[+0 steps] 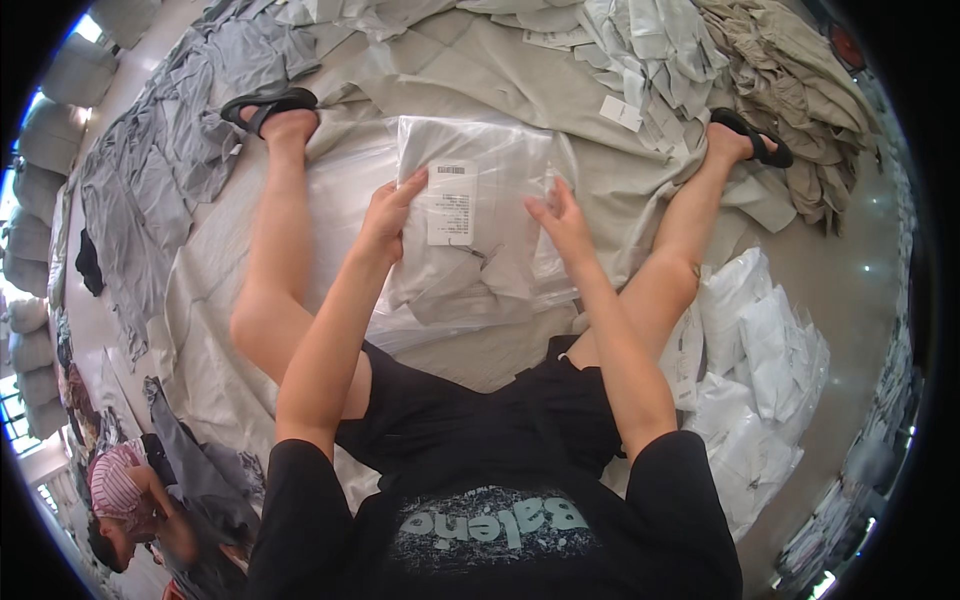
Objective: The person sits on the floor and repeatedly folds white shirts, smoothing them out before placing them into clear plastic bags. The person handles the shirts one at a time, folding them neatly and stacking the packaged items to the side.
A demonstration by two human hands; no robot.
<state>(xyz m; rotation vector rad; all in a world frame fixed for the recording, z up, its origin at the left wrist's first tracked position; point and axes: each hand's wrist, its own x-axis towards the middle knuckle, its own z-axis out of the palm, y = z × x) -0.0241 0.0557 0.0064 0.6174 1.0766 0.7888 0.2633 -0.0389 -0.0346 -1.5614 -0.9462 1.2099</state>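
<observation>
A clear plastic bag [520, 150] lies between my legs with a folded light garment [440, 280] inside. A white printed tag [452, 205] with a dark cord shows through the plastic. My left hand [385, 218] grips the bag's left side, thumb on top and the other fingers curled beneath the edge. At the right side of the bag is my right hand [565, 222], its thumb and forefinger spread apart against the plastic. Whether its other fingers touch the bag is hidden. More clear plastic [350, 195] lies under and left of the bag.
Beige cloth [470, 70] covers the floor under my legs. Grey garments [180, 130] are heaped far left, white tagged ones [650, 40] and brown ones [790, 110] far right. Filled white packages [750, 390] pile beside my right thigh. Another person [130, 490] bends at the lower left.
</observation>
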